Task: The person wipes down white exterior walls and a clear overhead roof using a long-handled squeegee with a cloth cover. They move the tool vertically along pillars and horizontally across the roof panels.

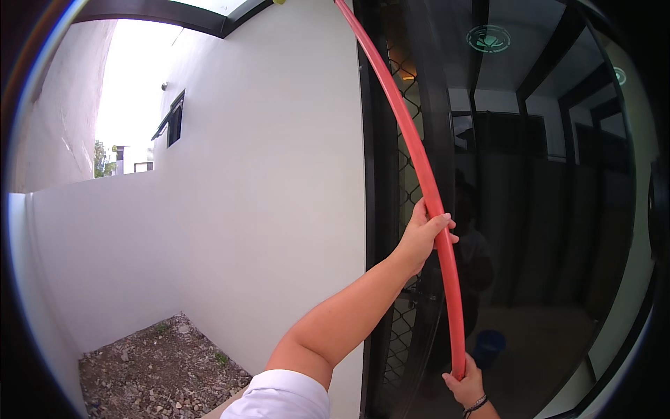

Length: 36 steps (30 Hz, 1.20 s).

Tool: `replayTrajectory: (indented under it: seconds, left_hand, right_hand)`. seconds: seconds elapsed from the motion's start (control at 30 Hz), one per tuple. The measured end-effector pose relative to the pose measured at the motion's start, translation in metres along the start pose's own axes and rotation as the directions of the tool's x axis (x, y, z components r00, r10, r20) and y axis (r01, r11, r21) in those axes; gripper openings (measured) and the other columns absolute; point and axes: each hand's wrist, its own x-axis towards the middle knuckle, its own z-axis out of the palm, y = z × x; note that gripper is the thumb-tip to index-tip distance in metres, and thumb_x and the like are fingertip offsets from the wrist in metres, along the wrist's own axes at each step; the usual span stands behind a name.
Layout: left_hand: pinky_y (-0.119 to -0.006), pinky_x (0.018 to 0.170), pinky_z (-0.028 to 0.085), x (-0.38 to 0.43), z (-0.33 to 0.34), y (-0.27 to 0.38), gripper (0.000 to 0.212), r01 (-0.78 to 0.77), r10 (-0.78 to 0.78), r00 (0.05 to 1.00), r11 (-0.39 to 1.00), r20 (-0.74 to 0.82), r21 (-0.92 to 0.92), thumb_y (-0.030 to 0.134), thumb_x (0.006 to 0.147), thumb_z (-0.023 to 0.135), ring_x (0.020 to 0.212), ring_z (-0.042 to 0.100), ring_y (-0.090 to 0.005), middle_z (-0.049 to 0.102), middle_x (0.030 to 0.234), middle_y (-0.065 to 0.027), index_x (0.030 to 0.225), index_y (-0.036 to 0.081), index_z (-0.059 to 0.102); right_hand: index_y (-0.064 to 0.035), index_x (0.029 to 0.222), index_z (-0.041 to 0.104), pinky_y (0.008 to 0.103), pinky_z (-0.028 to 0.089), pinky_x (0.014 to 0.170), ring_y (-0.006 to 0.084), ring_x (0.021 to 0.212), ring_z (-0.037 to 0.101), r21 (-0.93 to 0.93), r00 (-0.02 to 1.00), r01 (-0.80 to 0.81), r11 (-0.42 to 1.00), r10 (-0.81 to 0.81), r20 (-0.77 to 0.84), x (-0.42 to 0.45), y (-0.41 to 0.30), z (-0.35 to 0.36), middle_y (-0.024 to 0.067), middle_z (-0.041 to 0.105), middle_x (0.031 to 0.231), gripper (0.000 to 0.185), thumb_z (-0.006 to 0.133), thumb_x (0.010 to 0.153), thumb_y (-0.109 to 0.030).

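A long red pole (412,137) runs from the top middle of the view down to the lower right, and looks bent by the lens. My left hand (426,230) is wrapped around it about midway, with the arm reaching up in a white sleeve. Near the pole's lower end, my right hand (466,379) grips it, a dark bracelet on the wrist. At the picture's top edge the pole's upper end meets something dark, with a bit of yellow-green material (279,1) close by; what is fixed there is mostly cut off.
Behind the pole stand a dark glass panel (544,235) with reflections and a black-framed screen with diamond mesh (402,324). A white wall (272,173) with a small open window (175,120) rises to the left. Gravel ground (157,372) lies at lower left, below dark overhead beams (157,18).
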Motion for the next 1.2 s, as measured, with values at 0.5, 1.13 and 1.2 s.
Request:
replayTrajectory:
  seconds: [0.5,1.13,1.2]
  left_hand:
    - [-0.033,0.072,0.049,-0.205,-0.143,0.133,0.069,0.141,-0.018,0.869,0.967,-0.495,0.212,0.023,0.087,0.051,0.083,0.059,-0.0203,0.052,0.103,-0.0110,0.137,0.006,0.008]
    - [-0.030,0.064,0.049,-0.419,-0.039,0.150,0.047,0.688,0.604,-0.039,0.594,-0.796,0.416,0.023,0.086,0.058,0.073,0.055,-0.0143,0.048,0.089,-0.0071,0.116,0.002,0.030]
    - [-0.032,0.065,0.049,-0.429,-0.017,0.161,0.051,0.749,0.639,-0.073,0.542,-0.766,0.381,0.023,0.085,0.059,0.072,0.055,-0.0174,0.048,0.093,-0.0106,0.118,0.001,0.028]
  right_hand:
    - [-0.0057,0.101,0.059,0.0375,0.046,0.076,0.0281,0.083,0.061,-0.188,0.671,-0.209,0.960,0.281,0.686,-0.126,0.175,0.236,0.0139,0.064,0.086,0.033,0.061,0.068,-0.010]
    - [-0.0016,0.097,0.058,0.0358,0.048,0.064,0.0230,0.071,0.062,0.083,-0.429,0.403,0.911,0.108,0.897,-0.151,0.040,0.379,0.0113,0.063,0.076,0.033,0.064,0.066,-0.009]
    - [-0.0004,0.102,0.055,0.0307,0.049,0.063,0.0184,0.071,0.062,0.097,-0.503,0.341,0.935,0.094,0.859,-0.162,0.036,0.374,0.0097,0.062,0.078,0.042,0.066,0.063,-0.003]
